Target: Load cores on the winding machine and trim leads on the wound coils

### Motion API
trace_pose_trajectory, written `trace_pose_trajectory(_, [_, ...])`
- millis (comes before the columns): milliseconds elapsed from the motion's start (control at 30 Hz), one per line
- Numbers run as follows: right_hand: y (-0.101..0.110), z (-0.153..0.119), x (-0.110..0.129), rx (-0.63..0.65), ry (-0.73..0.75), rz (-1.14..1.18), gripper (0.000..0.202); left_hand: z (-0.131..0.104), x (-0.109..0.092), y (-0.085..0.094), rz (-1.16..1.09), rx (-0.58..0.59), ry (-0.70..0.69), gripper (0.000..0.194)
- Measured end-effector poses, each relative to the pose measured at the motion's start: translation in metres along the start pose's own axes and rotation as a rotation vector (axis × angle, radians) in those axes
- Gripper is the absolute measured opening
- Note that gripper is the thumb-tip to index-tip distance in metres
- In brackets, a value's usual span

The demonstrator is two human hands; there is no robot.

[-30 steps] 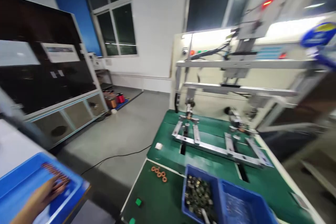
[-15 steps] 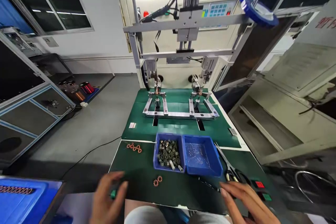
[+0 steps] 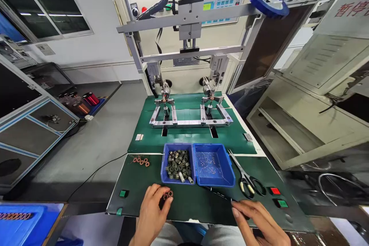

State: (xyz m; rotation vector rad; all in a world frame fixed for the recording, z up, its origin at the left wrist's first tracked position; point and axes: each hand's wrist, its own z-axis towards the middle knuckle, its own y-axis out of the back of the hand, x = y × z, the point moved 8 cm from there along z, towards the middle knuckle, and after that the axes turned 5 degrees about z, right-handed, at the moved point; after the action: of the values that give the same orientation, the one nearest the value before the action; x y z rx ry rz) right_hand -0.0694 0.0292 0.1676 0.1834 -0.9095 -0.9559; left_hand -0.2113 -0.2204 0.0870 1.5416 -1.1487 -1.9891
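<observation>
My left hand [image 3: 155, 209] is at the front of the green work table, thumb and forefinger closed around two small copper-wound ring coils [image 3: 168, 195]. Farther right, my right hand [image 3: 259, 219] has its thumb and forefinger together at the near end of a thin black pen-like tool [image 3: 218, 193]; its exact kind is unclear. More ring coils [image 3: 141, 161] lie in a cluster at the table's left. A blue bin [image 3: 163, 175] full of small dark metal cylindrical parts stands ahead of my hands, beside a second blue bin [image 3: 215, 182] with thin wire scraps on its bottom.
Scissors [image 3: 246, 180] lie right of the bins, near red [image 3: 275, 191] and green [image 3: 281, 203] buttons. Another green button [image 3: 123, 193] is at left. Behind stands a winding machine with a metal frame [image 3: 191, 123]. A blue tray [image 3: 23, 226] is at lower left.
My left hand has moved right from the table's left edge and taken hold of the two ring coils. My right hand stays at the black tool's end. The camera view has shifted.
</observation>
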Motion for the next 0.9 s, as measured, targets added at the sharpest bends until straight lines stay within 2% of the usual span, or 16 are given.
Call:
trace_pose_trajectory(133, [-0.014,-0.001,0.006,0.037,-0.014,0.075,0.011,0.001,-0.006,-0.002,-0.125,0.07,0.07,0.021])
trace_pose_trajectory(200, [-0.023,-0.001,0.012,0.057,-0.017,0.112,0.011,-0.001,-0.011,-0.005,-0.283,0.131,0.123,0.022])
trace_pose_trajectory(333, [-0.056,0.001,0.022,0.153,-0.094,0.232,0.014,-0.005,-0.021,-0.011,-0.668,0.231,0.161,0.028])
trace_pose_trajectory(433, [-0.078,0.002,0.032,0.182,-0.102,0.334,0.018,-0.008,-0.025,-0.018,-0.854,0.318,0.154,0.029])
trace_pose_trajectory(533, [-0.09,0.003,0.04,0.201,-0.12,0.43,0.02,-0.013,-0.027,-0.023,-0.988,0.374,0.161,0.032])
trace_pose_trajectory(633, [-0.094,0.004,0.044,0.227,-0.177,0.52,0.017,-0.015,-0.032,-0.023,-1.033,0.377,0.134,0.034])
trace_pose_trajectory(700, [-0.096,0.006,0.044,0.252,-0.241,0.585,0.012,-0.014,-0.037,-0.017,-1.013,0.33,0.074,0.032])
trace_pose_trajectory(800, [-0.102,0.007,0.044,0.301,-0.352,0.696,0.003,-0.013,-0.043,-0.007,-0.927,0.262,-0.038,0.024])
trace_pose_trajectory(900, [-0.107,0.007,0.043,0.316,-0.398,0.752,0.009,-0.014,-0.045,-0.004,-0.815,0.252,-0.121,0.019])
